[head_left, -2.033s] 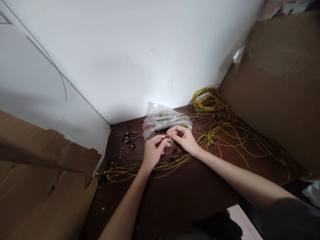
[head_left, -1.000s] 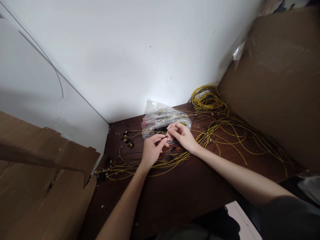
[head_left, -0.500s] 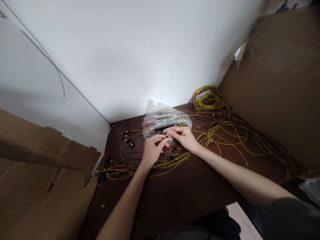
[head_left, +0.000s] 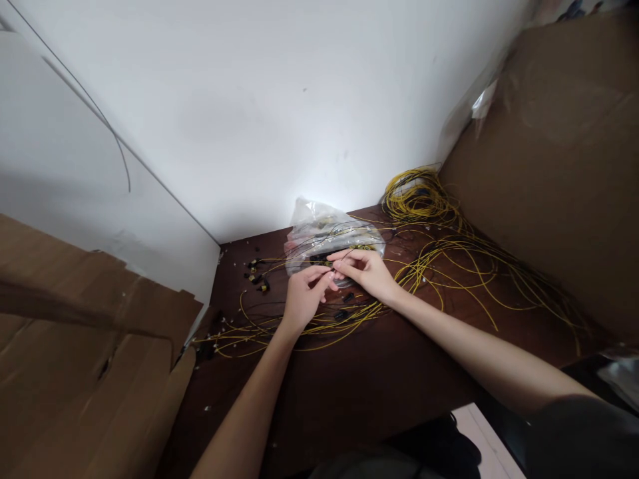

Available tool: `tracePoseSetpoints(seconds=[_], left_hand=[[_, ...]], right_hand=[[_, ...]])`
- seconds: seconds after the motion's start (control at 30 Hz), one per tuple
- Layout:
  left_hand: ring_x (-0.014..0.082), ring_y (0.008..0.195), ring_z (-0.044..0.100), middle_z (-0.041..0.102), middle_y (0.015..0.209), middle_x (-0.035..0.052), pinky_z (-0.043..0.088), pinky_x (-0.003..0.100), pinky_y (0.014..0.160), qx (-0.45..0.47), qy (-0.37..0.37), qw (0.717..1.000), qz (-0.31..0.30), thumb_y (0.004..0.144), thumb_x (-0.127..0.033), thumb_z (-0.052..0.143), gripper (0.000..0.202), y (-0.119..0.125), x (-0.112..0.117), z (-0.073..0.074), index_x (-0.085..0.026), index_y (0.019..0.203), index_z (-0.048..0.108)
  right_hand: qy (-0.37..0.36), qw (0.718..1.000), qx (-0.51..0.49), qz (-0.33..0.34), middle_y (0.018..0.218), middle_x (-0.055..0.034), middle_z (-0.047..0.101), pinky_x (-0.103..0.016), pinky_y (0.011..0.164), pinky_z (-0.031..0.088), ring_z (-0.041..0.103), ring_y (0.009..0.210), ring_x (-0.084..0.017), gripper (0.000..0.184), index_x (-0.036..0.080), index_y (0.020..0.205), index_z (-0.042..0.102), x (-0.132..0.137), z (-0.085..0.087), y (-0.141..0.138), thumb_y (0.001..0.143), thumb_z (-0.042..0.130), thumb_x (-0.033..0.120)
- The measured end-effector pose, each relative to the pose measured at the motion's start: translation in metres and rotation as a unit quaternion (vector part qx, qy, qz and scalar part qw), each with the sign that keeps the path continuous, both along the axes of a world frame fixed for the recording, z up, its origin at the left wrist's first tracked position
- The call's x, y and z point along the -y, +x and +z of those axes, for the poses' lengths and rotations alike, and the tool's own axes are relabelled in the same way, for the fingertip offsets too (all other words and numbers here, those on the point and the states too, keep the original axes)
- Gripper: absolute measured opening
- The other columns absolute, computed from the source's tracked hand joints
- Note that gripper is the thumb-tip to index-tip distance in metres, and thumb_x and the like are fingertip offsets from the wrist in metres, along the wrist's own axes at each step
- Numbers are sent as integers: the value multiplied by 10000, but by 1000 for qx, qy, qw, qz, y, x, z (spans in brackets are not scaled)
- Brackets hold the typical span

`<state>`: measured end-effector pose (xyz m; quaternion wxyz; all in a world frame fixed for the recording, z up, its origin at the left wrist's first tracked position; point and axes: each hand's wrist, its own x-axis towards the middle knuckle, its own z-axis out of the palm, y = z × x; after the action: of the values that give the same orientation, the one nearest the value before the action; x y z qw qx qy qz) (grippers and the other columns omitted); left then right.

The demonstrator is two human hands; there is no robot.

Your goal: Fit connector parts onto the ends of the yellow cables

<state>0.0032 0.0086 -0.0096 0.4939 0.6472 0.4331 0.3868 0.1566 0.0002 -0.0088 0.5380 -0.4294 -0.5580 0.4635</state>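
Note:
My left hand (head_left: pixel 302 299) and my right hand (head_left: pixel 363 271) meet fingertip to fingertip over the dark wooden table (head_left: pixel 379 379). Both pinch a small dark part with a thin wire between them; it is too small to name for sure. Right behind the fingers lies a clear plastic bag (head_left: pixel 327 234) with small connectors inside. Yellow wires (head_left: pixel 319 327) run under and in front of both hands, with small black connectors (head_left: pixel 342 314) lying among them.
A coil of yellow wire (head_left: pixel 417 199) sits at the back right, with loose strands (head_left: pixel 479 269) spreading over the table. More small black and yellow connectors (head_left: pixel 254 274) lie at the back left. Cardboard (head_left: pixel 84 372) stands left, a cardboard box (head_left: pixel 564 159) right, a white wall behind.
The hands stay together at the same spot, with only small finger movements around the pinched part. The view has shifted slightly.

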Motion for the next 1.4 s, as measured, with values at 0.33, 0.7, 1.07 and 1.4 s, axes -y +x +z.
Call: tracePoseSetpoints(seconds=[0.33,0.7,1.07,1.4], left_hand=[[46,398,444,664,638,31,397,160,405,1,4,1000,-3,773,-282,575,218,-1,0,-1,-99,854,660],[45,394,438,661,629,30,392,160,404,-7,-3,1000,0,768,-278,576,229,0,0,-2,-90,874,653],[60,423,481,676,661,43,409,163,407,-4,-3,1000,0,763,-305,581,239,0,2,2,-101,857,664],[49,402,447,669,646,34,402,165,412,-15,0,1000,-3,773,-298,569,246,-1,0,-2,-94,882,655]], right_hand=[[-15,1000,0,12,714,-38,680,-282,658,503,614,635,-127,194,145,823,684,-2,-4,1,724,666,311],[-9,997,-73,32,620,0,622,-263,590,518,611,568,-112,267,145,851,577,-5,-5,0,768,617,396],[-37,998,-33,34,661,-5,636,-266,660,501,604,617,-103,205,144,794,613,-2,-2,1,706,677,317],[-20,997,-61,44,608,13,598,-260,594,509,597,569,-104,262,157,824,537,-5,-3,0,750,633,389]])
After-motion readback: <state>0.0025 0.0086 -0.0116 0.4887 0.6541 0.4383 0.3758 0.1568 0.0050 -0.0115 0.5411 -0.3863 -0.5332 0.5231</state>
